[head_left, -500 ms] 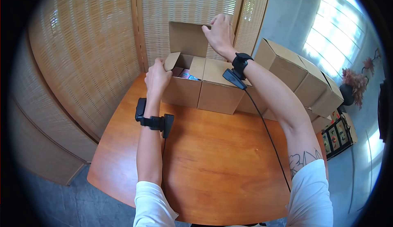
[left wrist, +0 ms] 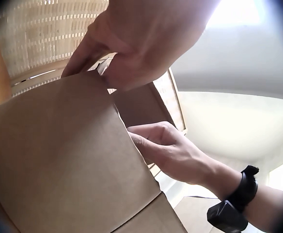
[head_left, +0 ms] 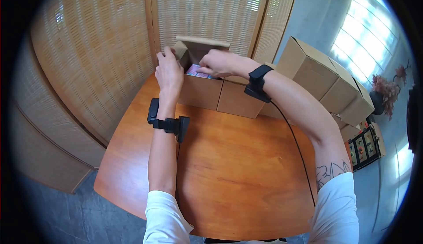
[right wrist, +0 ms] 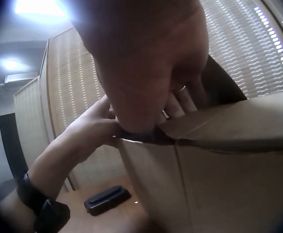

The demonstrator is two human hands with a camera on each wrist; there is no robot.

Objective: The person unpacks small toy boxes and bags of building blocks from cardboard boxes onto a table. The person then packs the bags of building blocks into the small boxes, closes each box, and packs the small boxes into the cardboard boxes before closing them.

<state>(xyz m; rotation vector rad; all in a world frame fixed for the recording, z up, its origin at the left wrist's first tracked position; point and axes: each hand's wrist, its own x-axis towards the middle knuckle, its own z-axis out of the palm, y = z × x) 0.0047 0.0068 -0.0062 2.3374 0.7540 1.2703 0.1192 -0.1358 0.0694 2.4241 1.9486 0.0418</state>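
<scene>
An open cardboard box (head_left: 200,92) stands at the table's back edge, its rear flap (head_left: 202,41) raised. My left hand (head_left: 170,74) grips the box's left corner, thumb and fingers on either side of the cardboard in the left wrist view. From the right, my right hand (head_left: 218,63) reaches into the opening, its fingers over a pink and blue packet (head_left: 194,70). Both hands meet near the box's rim in the right wrist view, where the right fingertips are hidden; whether they hold the packet cannot be told.
Another box (head_left: 240,98) adjoins on the right, with several stacked boxes (head_left: 326,76) beyond. Woven screens (head_left: 202,10) rise behind the wooden table (head_left: 246,164). A vase with pink flowers (head_left: 383,92) stands at the far right. A cable (head_left: 297,142) trails from my right wrist.
My right hand has come down from the raised rear flap into the box. The flap now leans lower, and my left hand has stayed by the left side.
</scene>
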